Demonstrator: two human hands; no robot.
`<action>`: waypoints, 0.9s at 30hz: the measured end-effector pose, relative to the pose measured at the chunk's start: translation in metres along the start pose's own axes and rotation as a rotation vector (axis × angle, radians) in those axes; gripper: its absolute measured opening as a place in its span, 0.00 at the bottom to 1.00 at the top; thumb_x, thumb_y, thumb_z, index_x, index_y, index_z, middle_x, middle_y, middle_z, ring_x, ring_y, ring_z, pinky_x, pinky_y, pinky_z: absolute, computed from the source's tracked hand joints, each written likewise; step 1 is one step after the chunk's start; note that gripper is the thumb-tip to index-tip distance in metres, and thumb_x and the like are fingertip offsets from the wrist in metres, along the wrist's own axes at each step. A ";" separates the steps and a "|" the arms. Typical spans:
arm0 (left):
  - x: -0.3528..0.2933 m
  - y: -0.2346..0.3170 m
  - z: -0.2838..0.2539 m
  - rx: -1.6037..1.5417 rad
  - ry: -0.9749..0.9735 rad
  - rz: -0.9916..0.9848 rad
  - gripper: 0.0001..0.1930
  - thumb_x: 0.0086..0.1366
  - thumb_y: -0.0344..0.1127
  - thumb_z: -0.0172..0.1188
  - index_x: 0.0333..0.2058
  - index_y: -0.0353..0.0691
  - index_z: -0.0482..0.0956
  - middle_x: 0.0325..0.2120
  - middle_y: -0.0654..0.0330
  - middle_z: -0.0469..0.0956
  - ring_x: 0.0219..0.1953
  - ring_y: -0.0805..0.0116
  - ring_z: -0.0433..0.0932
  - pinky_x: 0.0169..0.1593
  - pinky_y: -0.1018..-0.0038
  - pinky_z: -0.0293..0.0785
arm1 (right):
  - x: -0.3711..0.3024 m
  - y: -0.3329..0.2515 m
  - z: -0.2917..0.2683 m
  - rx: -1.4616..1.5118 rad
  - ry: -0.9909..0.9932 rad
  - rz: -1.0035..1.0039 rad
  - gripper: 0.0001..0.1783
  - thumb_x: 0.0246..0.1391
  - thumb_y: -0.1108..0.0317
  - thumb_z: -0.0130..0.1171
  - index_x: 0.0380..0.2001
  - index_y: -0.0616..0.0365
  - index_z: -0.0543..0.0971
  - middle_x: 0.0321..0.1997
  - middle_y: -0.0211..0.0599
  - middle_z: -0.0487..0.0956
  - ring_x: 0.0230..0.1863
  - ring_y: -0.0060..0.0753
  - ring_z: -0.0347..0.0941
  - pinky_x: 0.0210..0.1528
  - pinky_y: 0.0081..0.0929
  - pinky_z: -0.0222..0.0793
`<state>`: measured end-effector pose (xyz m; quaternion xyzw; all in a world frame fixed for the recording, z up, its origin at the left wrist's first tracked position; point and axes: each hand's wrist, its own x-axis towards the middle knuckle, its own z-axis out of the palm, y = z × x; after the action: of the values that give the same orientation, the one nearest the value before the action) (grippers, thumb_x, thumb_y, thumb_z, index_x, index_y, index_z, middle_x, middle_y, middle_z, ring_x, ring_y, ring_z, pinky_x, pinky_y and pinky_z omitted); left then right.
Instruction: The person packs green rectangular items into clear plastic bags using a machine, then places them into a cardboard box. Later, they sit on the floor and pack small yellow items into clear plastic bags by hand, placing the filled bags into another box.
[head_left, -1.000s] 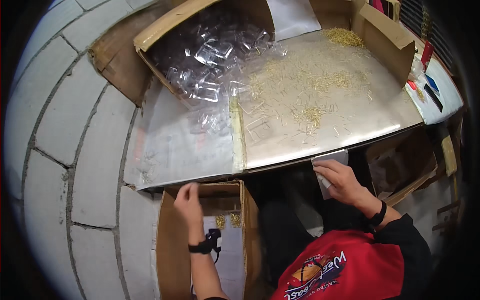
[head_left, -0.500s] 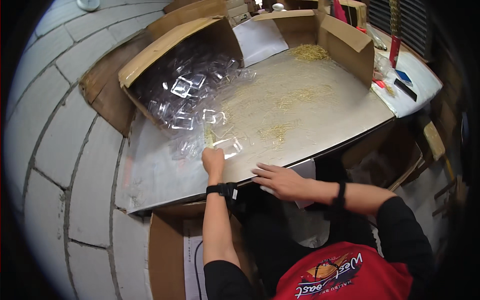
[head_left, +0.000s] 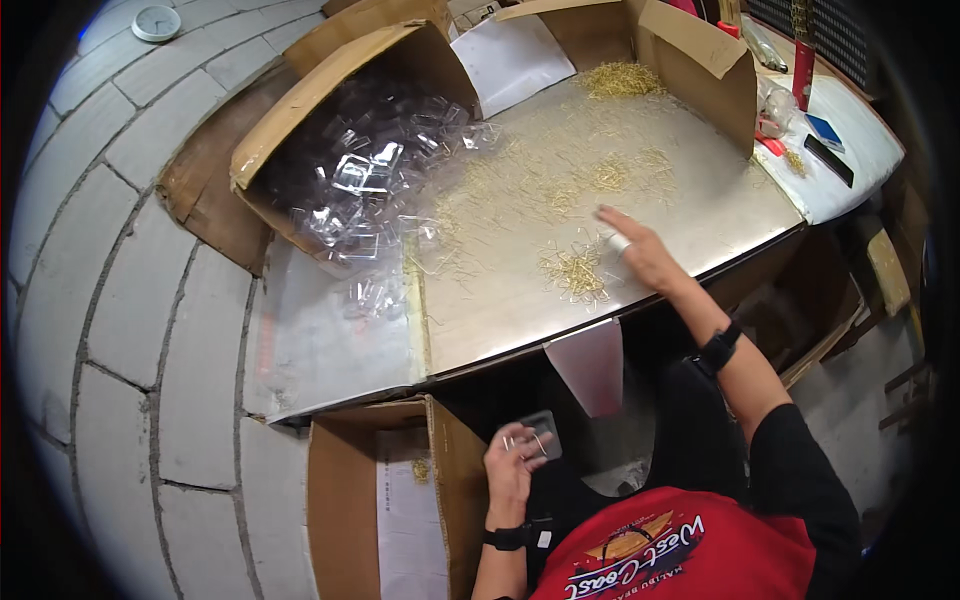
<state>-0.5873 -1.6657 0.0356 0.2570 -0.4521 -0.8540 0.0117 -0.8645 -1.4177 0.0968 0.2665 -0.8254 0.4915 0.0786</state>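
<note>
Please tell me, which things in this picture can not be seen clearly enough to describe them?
- Head view: what the left hand pinches with the clear case is too small to tell.
- The gold pieces by the right hand are too small to identify.
- The lower carton is cut off by the bottom edge.

Left hand (head_left: pixel 515 462): drawn in close to the body, palm turned up, fingers curled in a pinch.
Left wrist: bent upward, black band on it; forearm rises from the lower edge.
Right hand (head_left: pixel 640 252): reached well forward, palm down, fingers stretched out flat and slightly spread, gripping nothing.
Right arm: nearly straight, running from the shoulder at lower right; black band on the wrist, dark sleeve above the elbow.
</note>
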 end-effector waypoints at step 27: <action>0.056 -0.117 0.048 -0.146 -0.192 -0.205 0.20 0.71 0.42 0.37 0.46 0.31 0.68 0.39 0.53 0.76 0.35 0.64 0.79 0.36 0.70 0.78 | -0.135 -0.078 0.018 -0.143 -0.138 -0.121 0.19 0.43 0.82 0.55 0.42 0.61 0.75 0.45 0.45 0.75 0.49 0.48 0.72 0.50 0.34 0.70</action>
<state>-0.6327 -1.5741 -0.0576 0.2176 -0.3593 -0.9019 -0.1003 -0.7073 -1.4136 0.0945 0.3425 -0.8442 0.4063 0.0700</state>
